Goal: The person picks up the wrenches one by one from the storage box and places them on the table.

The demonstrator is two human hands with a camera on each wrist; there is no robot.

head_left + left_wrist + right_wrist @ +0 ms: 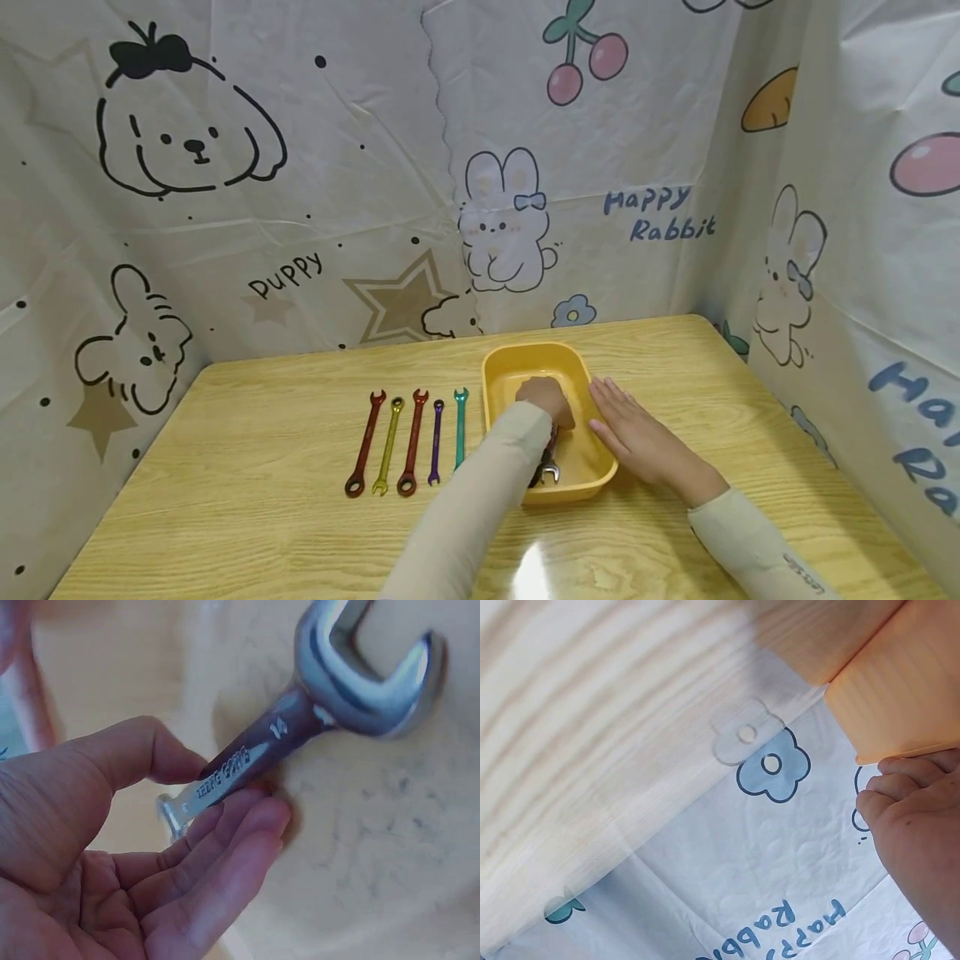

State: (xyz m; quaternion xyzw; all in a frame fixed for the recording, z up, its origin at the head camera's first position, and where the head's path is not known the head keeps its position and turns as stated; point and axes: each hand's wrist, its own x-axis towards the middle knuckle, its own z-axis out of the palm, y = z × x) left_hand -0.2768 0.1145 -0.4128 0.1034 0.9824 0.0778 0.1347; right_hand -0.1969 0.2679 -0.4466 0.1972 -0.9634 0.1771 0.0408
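Observation:
Inside the yellow plastic tray [498,360], my left hand [546,398] reaches down. The left wrist view shows its thumb and fingers pinching the shank of a combination wrench [255,746], marked 14, with a shiny open-end head. Part of the wrench behind the fingers is hidden. In the head view, a silver wrench head [551,473] shows below the left wrist, beside something dark. My right hand [645,437] lies with straight fingers against the tray's right side; the right wrist view shows those fingers [904,780] at the tray's rim.
Left of the tray, a row of wrenches lies on the wooden table [255,467]: a red one [367,442], a yellow one [388,446], another red one [414,442], a purple one [436,442] and a teal one [461,429]. A printed cloth [360,167] hangs behind.

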